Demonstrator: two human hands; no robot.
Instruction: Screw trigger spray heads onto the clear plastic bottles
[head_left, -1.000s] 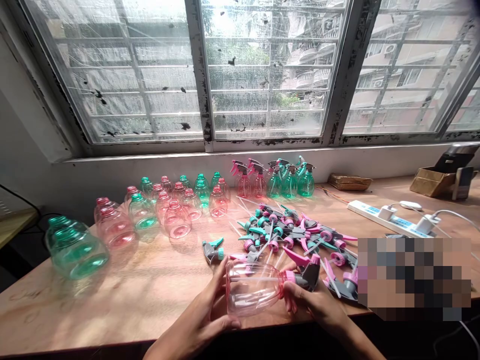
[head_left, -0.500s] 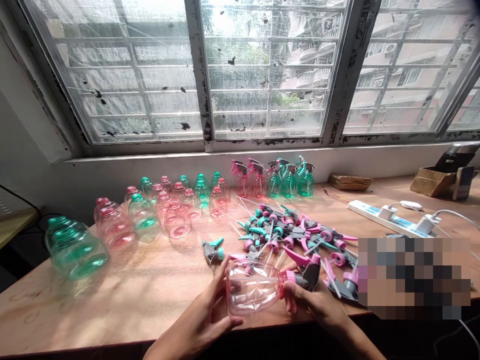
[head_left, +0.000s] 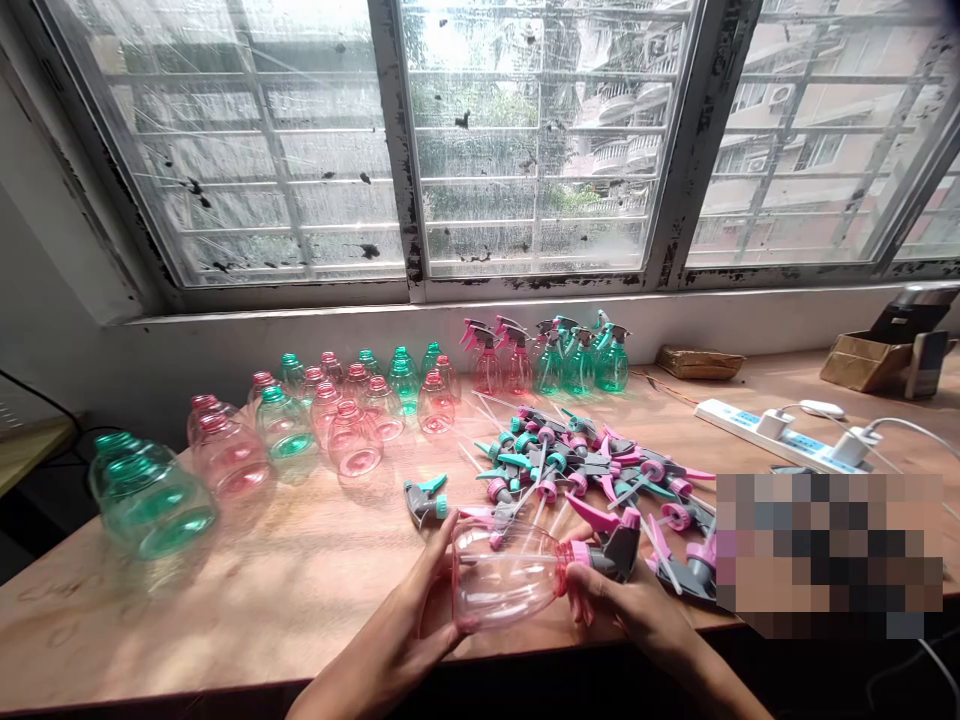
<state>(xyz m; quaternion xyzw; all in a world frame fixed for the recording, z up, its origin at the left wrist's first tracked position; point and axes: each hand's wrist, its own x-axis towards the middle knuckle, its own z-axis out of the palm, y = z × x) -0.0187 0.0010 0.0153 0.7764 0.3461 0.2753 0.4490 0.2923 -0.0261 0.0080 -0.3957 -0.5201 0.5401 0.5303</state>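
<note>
I hold a clear pink bottle (head_left: 506, 575) on its side above the near edge of the wooden table (head_left: 300, 570). My left hand (head_left: 420, 620) wraps round the bottle's base. At the bottle's neck my right hand (head_left: 622, 605) grips the pink and grey trigger sprayer head (head_left: 611, 550). Just beyond lies a heap of loose pink and teal trigger heads (head_left: 585, 470) with their dip tubes sticking out.
Several empty pink and green bottles (head_left: 330, 420) stand at the left and back left. Several finished spray bottles (head_left: 555, 360) line the window wall. A single grey and teal head (head_left: 424, 497) lies apart. A white power strip (head_left: 780, 435) and cardboard boxes (head_left: 870, 360) sit right.
The bottle has turned slightly in my hands and my left fingers have shifted on its base. Everything else on the table is as before.
</note>
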